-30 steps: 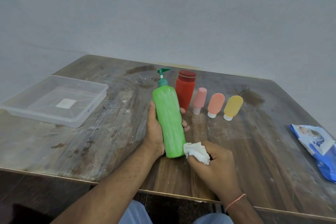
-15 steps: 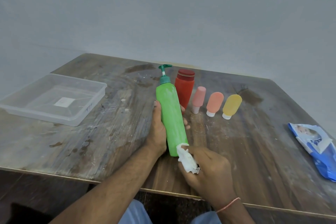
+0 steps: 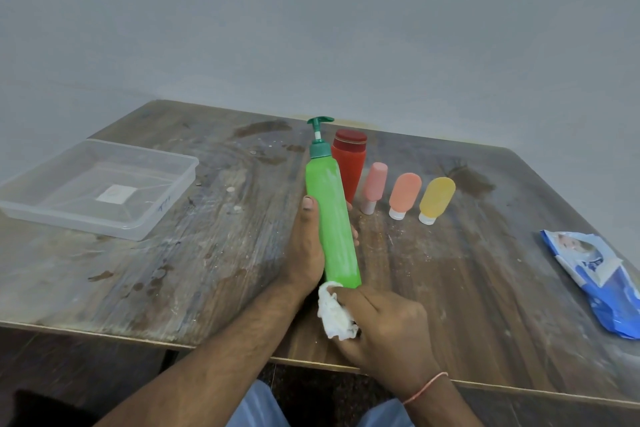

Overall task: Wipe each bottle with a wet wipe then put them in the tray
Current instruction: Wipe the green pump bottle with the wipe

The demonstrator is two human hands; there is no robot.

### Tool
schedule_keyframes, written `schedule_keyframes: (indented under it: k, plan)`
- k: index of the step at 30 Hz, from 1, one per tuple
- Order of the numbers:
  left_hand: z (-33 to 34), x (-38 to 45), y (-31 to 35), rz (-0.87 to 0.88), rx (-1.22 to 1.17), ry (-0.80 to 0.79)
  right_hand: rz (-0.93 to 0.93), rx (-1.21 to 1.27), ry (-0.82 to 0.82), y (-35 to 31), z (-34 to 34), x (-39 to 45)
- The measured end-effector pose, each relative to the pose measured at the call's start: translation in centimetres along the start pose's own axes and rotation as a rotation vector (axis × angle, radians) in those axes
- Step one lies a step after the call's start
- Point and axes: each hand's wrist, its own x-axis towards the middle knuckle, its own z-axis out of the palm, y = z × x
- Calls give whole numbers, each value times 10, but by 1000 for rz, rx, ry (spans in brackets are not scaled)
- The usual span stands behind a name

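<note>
Wiping is happening on the green pump bottle (image 3: 332,222) right now, down at its base. The left hand (image 3: 308,246) is gripping the body around the middle, thumb up the near-left side and fingertips peeking out on the right, while the right hand (image 3: 384,326) is curling its fingers round a scrunched wet wipe (image 3: 334,312) and pressing it against the bottom end. To do this bit well I'd say the bottle needs turning in the left hand while the wipe is running the whole length, because there are pale smears still showing up the side, and the pump neck probably wants a pass too. The bottle is being held over the middle of the table (image 3: 207,253), leaning a little: long axis running near to far, base toward the person, pump head pointing away and slightly left. Behind it the red bottle (image 3: 349,166), pink bottle (image 3: 374,187), orange bottle (image 3: 403,194) and yellow bottle (image 3: 436,199) are waiting in a row. The clear tray (image 3: 166,204) is sitting well off to the left, nothing in it yet, and the blue wipes pack (image 3: 595,284) is lying at the right edge.
</note>
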Motion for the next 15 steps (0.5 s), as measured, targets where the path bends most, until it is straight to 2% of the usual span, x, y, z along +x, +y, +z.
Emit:
schedule_keyframes:
  k: [4,9,13,15]
  plan:
    - [0,-1,0,27,32,40,83,-28,26,0,1,1]
    - [0,-4,-1,36,59,54,15,1,-3,-3,3,0]
    - [1,-3,0,75,81,68,120,-10,45,-2,0,2]
    - [1,-4,0,79,90,54,86,9,33,-2,1,1]
